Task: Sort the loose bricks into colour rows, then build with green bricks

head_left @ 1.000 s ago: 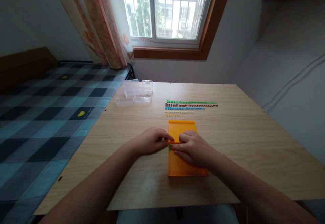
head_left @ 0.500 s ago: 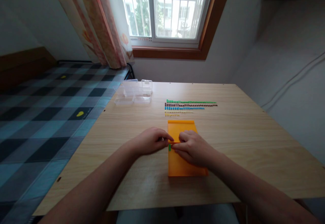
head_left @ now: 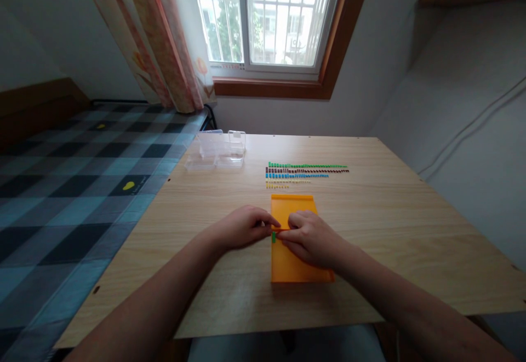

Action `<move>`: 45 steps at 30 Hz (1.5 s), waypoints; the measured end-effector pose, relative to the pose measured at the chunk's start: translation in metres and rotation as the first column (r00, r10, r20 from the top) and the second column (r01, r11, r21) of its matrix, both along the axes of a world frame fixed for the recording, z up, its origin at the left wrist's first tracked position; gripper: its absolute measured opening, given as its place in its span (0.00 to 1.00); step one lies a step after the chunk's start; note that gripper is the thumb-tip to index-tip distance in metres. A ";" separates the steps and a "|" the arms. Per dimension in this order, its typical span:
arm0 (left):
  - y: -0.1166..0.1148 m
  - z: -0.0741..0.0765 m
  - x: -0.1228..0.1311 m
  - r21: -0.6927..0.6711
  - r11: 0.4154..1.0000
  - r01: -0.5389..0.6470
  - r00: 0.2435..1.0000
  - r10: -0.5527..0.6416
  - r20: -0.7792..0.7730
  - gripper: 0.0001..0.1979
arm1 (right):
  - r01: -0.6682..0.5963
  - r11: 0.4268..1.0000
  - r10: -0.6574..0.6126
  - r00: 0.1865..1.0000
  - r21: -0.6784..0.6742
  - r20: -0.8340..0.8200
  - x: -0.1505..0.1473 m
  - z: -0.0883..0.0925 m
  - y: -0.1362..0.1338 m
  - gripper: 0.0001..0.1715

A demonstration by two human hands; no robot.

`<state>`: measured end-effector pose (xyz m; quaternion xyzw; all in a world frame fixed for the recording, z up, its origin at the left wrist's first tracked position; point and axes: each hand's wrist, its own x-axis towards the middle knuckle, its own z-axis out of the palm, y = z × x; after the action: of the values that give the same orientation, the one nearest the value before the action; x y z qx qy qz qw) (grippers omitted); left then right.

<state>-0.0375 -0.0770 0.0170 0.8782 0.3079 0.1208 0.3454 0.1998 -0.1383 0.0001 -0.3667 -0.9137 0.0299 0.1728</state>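
An orange plastic tray [head_left: 296, 274] with raised ends and a ridge across its middle lies on the table in front of me. My left hand [head_left: 249, 227] reaches its left edge, thumb and index finger pinched on the tray at the left end of the ridge. Over the middle lies my right hand [head_left: 309, 237], its fingers curled and the fingertips close together at the same ridge; whatever they hold is hidden. Just below the ridge, a small green block [head_left: 273, 237] stands at the tray's left side, close to both hands' fingertips.
Beyond the tray, small blocks lie in rows: green [head_left: 296, 165], dark brown [head_left: 287, 170], blue [head_left: 287, 176] and yellow [head_left: 275, 187]. Clear plastic boxes [head_left: 222, 151] stand at the table's back left. A bed [head_left: 123, 187] adjoins the wooden table [head_left: 390, 214] on the left.
The view has shifted very slightly. Both hands keep their places at the ridge, and the tray and green block look the same.
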 end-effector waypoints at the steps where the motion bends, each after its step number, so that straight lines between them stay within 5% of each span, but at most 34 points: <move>1: 0.000 0.000 0.000 -0.002 1.000 0.001 1.000 -0.001 0.003 0.11 | -0.001 1.000 0.001 1.000 -0.001 0.000 0.000 0.000 0.000 0.14; 8: 0.001 -0.004 -0.003 -0.028 0.999 0.023 1.000 -0.023 0.014 0.12 | -0.015 1.000 0.015 0.999 0.005 -0.039 0.003 0.000 -0.002 0.15; 13: 0.005 -0.005 -0.010 -0.241 0.968 -0.073 0.993 0.093 0.076 0.17 | 0.042 0.997 -0.027 0.979 0.070 -0.203 0.025 0.027 0.004 0.14; 17: 0.010 -0.005 -0.011 -0.353 0.926 -0.134 0.976 0.186 0.117 0.18 | 0.158 0.985 -0.142 0.972 0.074 -0.186 0.046 0.051 0.036 0.12; 21: 0.014 -0.009 -0.010 -0.397 0.896 -0.196 0.953 0.270 0.139 0.19 | 0.250 0.967 -0.246 0.967 0.050 -0.065 0.050 0.059 0.096 0.12; 25: 0.016 -0.014 -0.009 -0.457 0.856 -0.243 0.925 0.346 0.157 0.21 | 0.321 0.943 -0.324 0.945 -0.085 -0.029 0.031 0.061 0.160 0.11; 32: 0.015 -0.013 -0.008 -0.449 0.859 -0.247 0.915 0.360 0.184 0.20 | 0.492 0.814 -0.484 0.868 -0.307 0.108 -0.016 0.049 0.239 0.14; 38: 0.013 -0.011 -0.007 -0.331 0.914 -0.233 0.933 0.306 0.187 0.15 | 0.505 0.788 -0.468 0.863 -0.352 0.190 -0.029 0.027 0.264 0.14; 45: 0.015 -0.011 -0.004 -0.266 0.938 -0.224 0.942 0.279 0.189 0.12 | 0.516 0.789 -0.465 0.857 -0.335 0.224 -0.029 0.024 0.272 0.14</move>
<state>-0.0412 -0.0625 0.0062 0.7637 0.3897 0.2241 0.4633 0.1709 0.1338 0.0237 -0.6191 -0.7721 0.1380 0.0397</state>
